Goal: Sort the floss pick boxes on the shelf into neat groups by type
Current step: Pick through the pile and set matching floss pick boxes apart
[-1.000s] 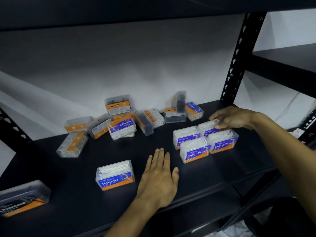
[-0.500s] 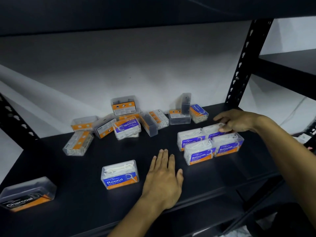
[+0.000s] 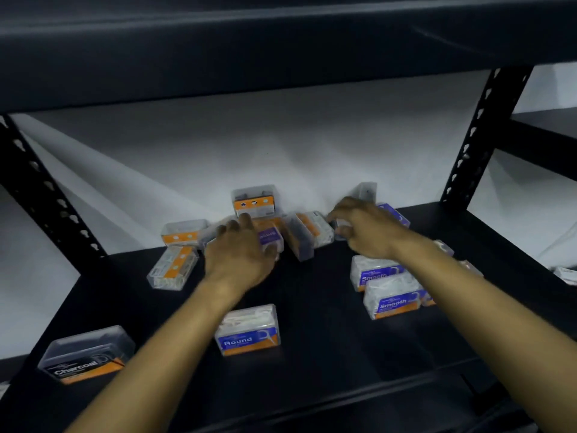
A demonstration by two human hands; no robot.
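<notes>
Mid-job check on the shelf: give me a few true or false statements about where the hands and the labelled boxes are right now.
1. Both hands reach into the jumble of boxes at the back. True: left hand, right hand.
2. The Round box lies inside the Smooth group. False: it lies alone near the front, apart from the Smooth boxes.
3. The Charcoal box lies front left. True.
4. The Smooth boxes lie left of the Round box. False: they lie to its right.

One head-worn camera looks forward and down, close over the dark shelf [image 3: 327,354], facing the white back wall [image 3: 281,145].
</notes>
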